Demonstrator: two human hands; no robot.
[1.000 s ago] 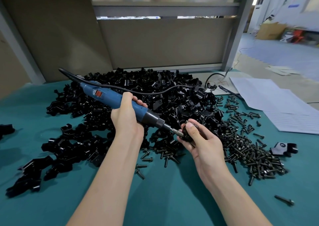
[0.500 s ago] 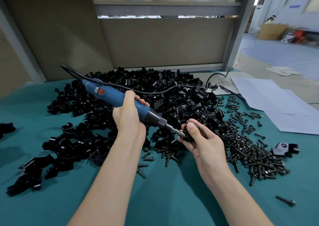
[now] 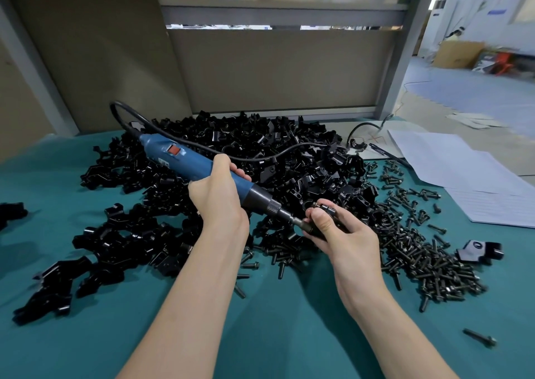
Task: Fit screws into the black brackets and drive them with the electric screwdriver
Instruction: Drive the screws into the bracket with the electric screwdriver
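Centre frame: the left hand [image 3: 215,202] grips the one blue electric screwdriver [image 3: 191,161], its bit touching a single black bracket [image 3: 315,231] pinched by the right hand [image 3: 344,233]. Behind lies an uncountable bracket heap [image 3: 231,152]; at right, a screw pile [image 3: 419,251], one separate bracket [image 3: 477,251] and one lone screw [image 3: 479,338].

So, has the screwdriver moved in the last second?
Yes, slightly: the screwdriver has tilted steeper, its cord end swinging right across the bracket pile; tip stays at the held bracket.
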